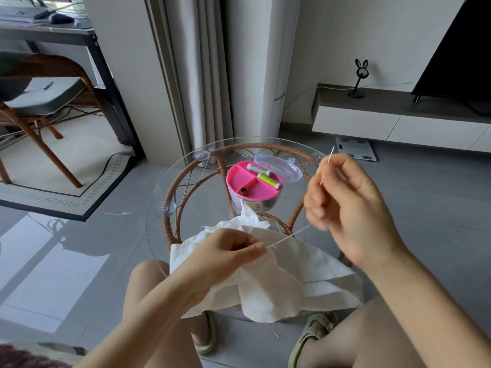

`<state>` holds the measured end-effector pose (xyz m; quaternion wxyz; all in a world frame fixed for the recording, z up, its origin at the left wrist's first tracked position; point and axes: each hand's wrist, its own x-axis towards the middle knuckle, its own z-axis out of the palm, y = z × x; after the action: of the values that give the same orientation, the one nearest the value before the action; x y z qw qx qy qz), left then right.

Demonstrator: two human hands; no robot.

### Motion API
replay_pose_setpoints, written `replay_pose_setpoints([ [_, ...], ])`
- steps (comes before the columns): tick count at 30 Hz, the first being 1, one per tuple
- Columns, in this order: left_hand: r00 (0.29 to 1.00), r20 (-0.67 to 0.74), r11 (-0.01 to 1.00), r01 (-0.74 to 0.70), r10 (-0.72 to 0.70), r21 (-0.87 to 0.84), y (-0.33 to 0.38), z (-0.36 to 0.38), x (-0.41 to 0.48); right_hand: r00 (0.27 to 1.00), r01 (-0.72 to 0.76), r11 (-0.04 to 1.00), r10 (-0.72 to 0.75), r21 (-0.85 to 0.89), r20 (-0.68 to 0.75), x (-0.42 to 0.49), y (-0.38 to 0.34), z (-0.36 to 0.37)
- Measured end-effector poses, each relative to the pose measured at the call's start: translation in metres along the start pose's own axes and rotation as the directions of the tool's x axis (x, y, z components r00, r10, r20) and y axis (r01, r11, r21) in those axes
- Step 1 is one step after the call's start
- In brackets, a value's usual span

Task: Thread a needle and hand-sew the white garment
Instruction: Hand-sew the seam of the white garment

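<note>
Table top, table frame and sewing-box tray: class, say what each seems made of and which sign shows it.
Table top: likely clear glass; the floor shows through and its rim glints. Table frame: seemingly rattan, brown wound strands, matte. Sewing-box tray: glossy pink plastic, by its moulded compartments.

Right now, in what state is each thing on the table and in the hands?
needle: pinched in right hand, raised.
thread: taut from garment to right hand.
garment: crumpled on table, pinched by left hand.
box: open, lid off behind it.
grey spool: lying in box.
green spool: lying in box.
</note>
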<state>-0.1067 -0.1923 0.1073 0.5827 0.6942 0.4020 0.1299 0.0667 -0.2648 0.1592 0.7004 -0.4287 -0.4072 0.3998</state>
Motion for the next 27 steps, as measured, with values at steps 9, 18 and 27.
replay_pose_setpoints([
  [9,0.997,0.065,0.992,-0.045,0.053,-0.119,0.001,-0.012,-0.008,0.989,-0.021,0.396,-0.125,-0.918,-0.076,0.04,0.016,-0.074],
  [18,0.99,0.116,0.974,-0.059,0.086,-0.219,0.011,-0.015,-0.013,0.886,0.024,0.642,0.341,-0.767,0.313,-0.014,0.042,-0.019],
  [27,0.981,0.182,0.968,-0.025,0.072,-0.248,0.01,-0.019,-0.014,0.92,-0.245,0.957,0.28,-0.154,0.275,0.007,0.02,-0.024],
])
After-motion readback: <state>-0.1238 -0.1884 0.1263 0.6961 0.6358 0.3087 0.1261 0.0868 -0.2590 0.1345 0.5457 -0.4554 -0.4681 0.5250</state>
